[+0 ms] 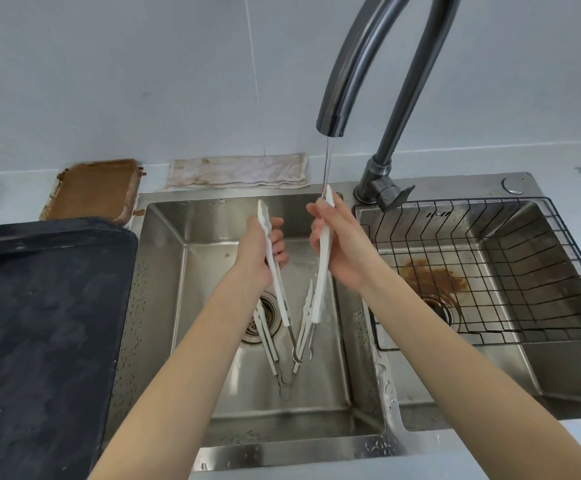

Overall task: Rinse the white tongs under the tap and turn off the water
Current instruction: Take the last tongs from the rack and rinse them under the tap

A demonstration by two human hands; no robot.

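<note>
White tongs [320,289] are spread in a V over the left sink basin [164,271], hinge end down. My left hand [259,252] grips the left arm of the tongs. My right hand [337,244] grips the right arm, whose tip sits under the thin stream of water [327,164] running from the dark curved tap [354,64]. The tap's lever handle [394,197] is just right of my right hand. A second pair of white tongs [271,348] lies on the basin floor near the drain [264,317].
A black wire rack [489,271] sits in the right basin, which has a brown stain. A dark baking tray [39,341] lies on the counter at the left. Behind it are a brown-crusted tray [91,188] and a stained folded cloth [237,171].
</note>
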